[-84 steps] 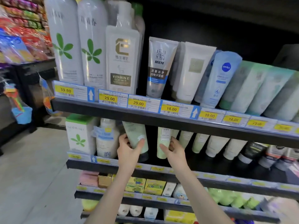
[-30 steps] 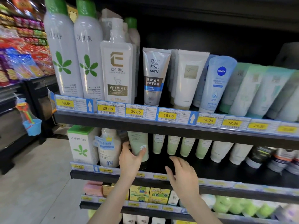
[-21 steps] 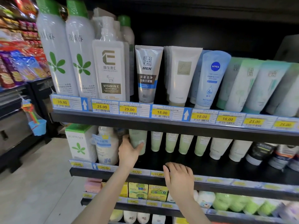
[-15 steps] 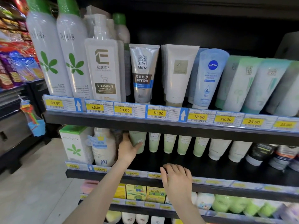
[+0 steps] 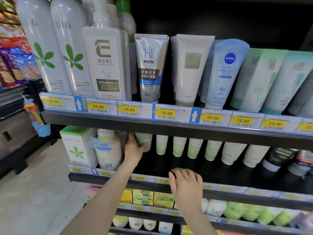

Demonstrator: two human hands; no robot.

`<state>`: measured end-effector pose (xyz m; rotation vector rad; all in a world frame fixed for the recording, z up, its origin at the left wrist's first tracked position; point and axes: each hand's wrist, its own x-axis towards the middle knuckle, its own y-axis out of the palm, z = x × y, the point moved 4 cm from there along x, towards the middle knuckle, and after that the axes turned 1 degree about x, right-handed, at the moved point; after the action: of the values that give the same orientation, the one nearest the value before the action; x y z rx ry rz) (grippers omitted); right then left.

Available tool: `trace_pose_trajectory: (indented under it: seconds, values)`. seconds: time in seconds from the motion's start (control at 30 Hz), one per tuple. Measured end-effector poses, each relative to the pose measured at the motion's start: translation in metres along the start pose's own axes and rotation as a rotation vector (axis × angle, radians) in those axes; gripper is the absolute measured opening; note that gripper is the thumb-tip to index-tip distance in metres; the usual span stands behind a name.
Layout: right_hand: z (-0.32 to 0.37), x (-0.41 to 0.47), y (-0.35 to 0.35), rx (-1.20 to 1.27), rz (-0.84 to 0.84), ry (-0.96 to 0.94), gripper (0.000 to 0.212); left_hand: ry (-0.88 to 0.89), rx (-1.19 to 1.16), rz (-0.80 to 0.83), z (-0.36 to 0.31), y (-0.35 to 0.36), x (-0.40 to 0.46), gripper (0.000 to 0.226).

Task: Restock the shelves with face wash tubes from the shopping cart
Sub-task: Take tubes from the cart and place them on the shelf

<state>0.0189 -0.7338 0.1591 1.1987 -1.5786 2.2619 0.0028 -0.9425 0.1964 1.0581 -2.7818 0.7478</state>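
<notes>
A pale green face wash tube point(image 5: 144, 141) stands cap-down at the left end of a row on the second shelf point(image 5: 220, 173). My left hand point(image 5: 133, 150) grips it, thumb across its front and fingers behind. To its right stand several more pale green tubes point(image 5: 179, 145), then white tubes point(image 5: 232, 153) and dark ones point(image 5: 277, 158). My right hand point(image 5: 186, 182) rests on the front edge of that shelf with curled fingers and holds nothing. The shopping cart is out of view.
The upper shelf point(image 5: 169, 124) overhangs the row and carries tall spray bottles point(image 5: 55, 48), a pump bottle point(image 5: 105, 65) and assorted tubes point(image 5: 150, 68). A white box point(image 5: 76, 146) and a bottle point(image 5: 108, 150) stand left of my left hand. Lower shelves hold small boxes point(image 5: 144, 197).
My right hand let go of a green tube in the row and drew back down to the shelf's front edge. My left hand stayed on the leftmost tube, pushing it deeper.
</notes>
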Motion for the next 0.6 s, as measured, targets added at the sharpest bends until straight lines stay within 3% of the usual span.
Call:
trace_pose_trajectory:
  seconds: [0.43,0.6]
  values:
    - [0.003,0.003,-0.005,0.017,0.065,0.007,0.040,-0.019,0.027,0.105,0.006,0.012,0.014,0.070]
    - [0.004,0.004,-0.008,0.043,0.098,0.047,0.066,-0.048,0.068,0.140,0.005,0.013,0.012,0.066]
